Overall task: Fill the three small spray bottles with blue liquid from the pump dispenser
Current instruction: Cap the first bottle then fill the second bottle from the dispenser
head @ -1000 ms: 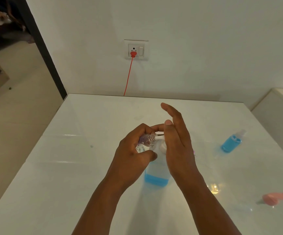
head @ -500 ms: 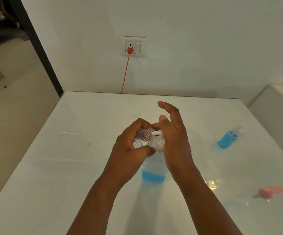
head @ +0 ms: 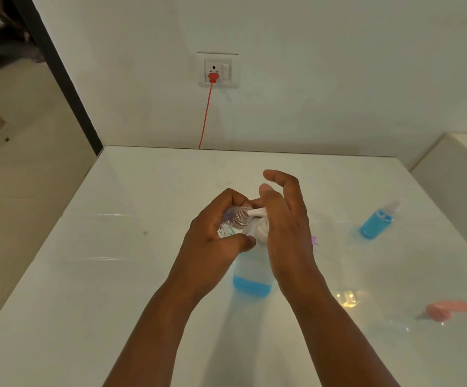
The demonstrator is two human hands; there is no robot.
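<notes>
— Since the left hand (head: 215, 241) grips the small clear bottle (head: 233, 219), where's its mouth?
— Tilted toward the pump dispenser (head: 252, 263) spout, just right of those fingers.
— And the right hand (head: 285, 222)?
— Palm on the pump head, fingers extended, nearer for pressing.

Bare forearms, no sleeves, left hand (head: 212, 236), right hand (head: 288, 227)
</notes>
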